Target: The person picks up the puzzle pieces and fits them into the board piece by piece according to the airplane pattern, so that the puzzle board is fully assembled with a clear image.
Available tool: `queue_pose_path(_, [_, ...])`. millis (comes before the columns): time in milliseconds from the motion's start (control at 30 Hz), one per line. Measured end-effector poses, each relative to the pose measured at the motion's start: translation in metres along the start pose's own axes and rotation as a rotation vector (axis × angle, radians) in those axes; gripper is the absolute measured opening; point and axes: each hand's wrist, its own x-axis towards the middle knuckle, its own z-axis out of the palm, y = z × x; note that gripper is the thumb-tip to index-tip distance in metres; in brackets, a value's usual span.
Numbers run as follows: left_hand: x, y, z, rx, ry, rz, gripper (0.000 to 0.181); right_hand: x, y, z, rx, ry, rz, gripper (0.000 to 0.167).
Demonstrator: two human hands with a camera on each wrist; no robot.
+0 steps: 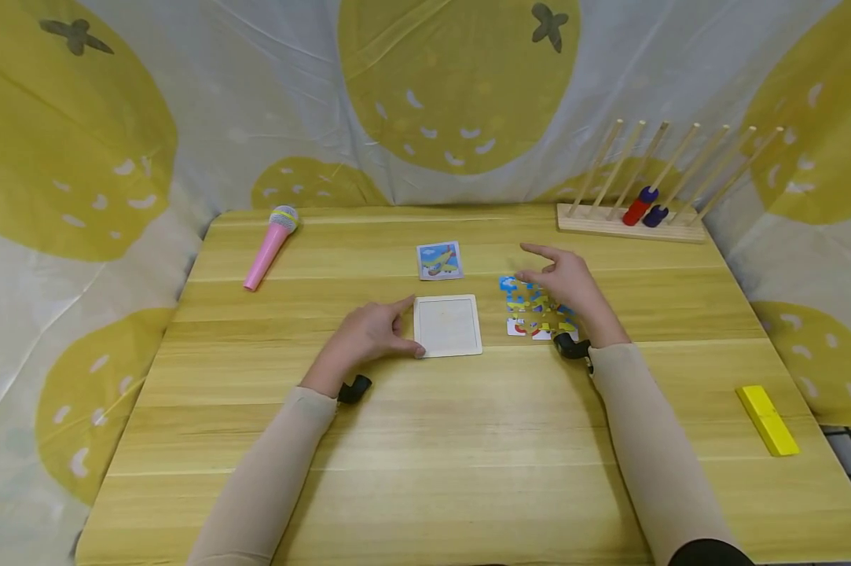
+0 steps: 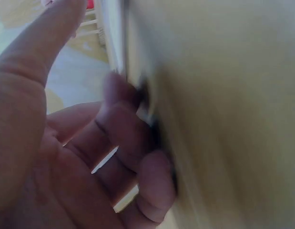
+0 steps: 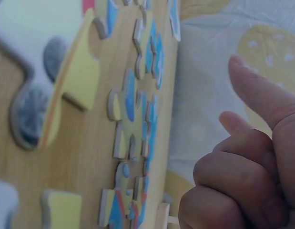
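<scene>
At the middle of the table lies a flat white puzzle tray (image 1: 448,326) with a thin dark line inside its rim. My left hand (image 1: 368,334) is at its left edge, thumb by the lower corner and index finger by the upper one. In the left wrist view, the other fingers (image 2: 157,179) bend loosely against the tabletop. Loose jigsaw pieces (image 1: 515,327), blue, yellow and white, are spread right of the tray. Over them hovers my right hand (image 1: 566,279), holding nothing, with thumb and index finger apart. Its remaining fingers (image 3: 233,179) are bent in the right wrist view.
Behind the tray lies a small picture card (image 1: 439,261) showing a yellow plane. A pink toy microphone (image 1: 271,248) lies at the back left. A wooden peg rack (image 1: 595,224) with red and dark blue beads stands at the back right. Yellow blocks (image 1: 768,420) lie far right.
</scene>
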Motion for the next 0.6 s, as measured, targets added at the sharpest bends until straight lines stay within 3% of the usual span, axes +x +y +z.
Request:
queue_pose_path(200, [0.000, 0.000, 0.004, 0.054, -0.004, 0.009, 0.103, 0.004, 0.008, 0.004, -0.029, -0.051, 0.022, 0.056])
queue_pose_path(600, [0.002, 0.001, 0.004, 0.054, -0.004, 0.007, 0.105, 0.003, 0.009, 0.011, -0.064, -0.074, 0.045, 0.045])
